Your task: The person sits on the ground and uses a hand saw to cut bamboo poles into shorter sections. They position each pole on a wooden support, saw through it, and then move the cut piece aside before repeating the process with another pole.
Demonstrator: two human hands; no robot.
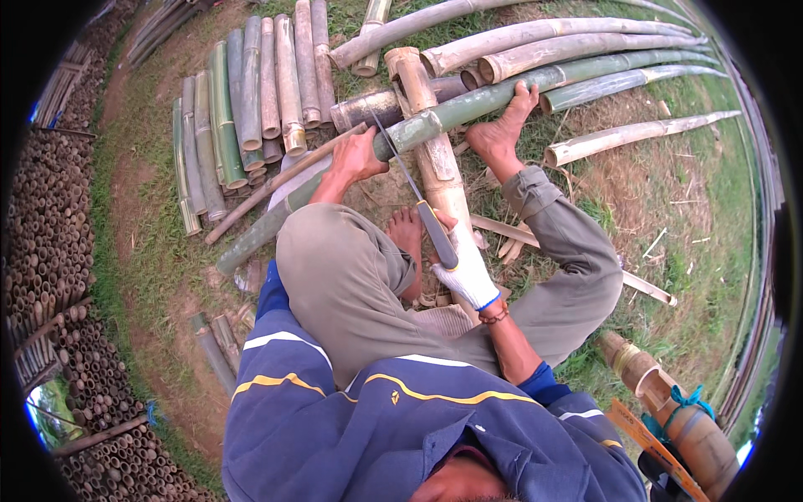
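Note:
A long green bamboo pole (473, 107) lies slantwise in front of me, resting across an upright-notched, pale bamboo support (441, 171). My left hand (358, 157), bare, is closed around the pole just left of the saw. In a white glove, my right hand (462, 259) grips the grey and yellow handle of a handsaw (406, 174). Its narrow blade lies across the pole close to my left fingers; how deep it sits cannot be made out. My bare right foot (502, 134) presses on the pole farther right.
Cut bamboo lengths (251, 84) lie in a row at the far left. Several long poles (577, 46) stretch off at the far right. Stacked bamboo (50, 209) lines the left edge. A bamboo holder (694, 427) with a teal tie stands at near right. Offcuts litter the grass.

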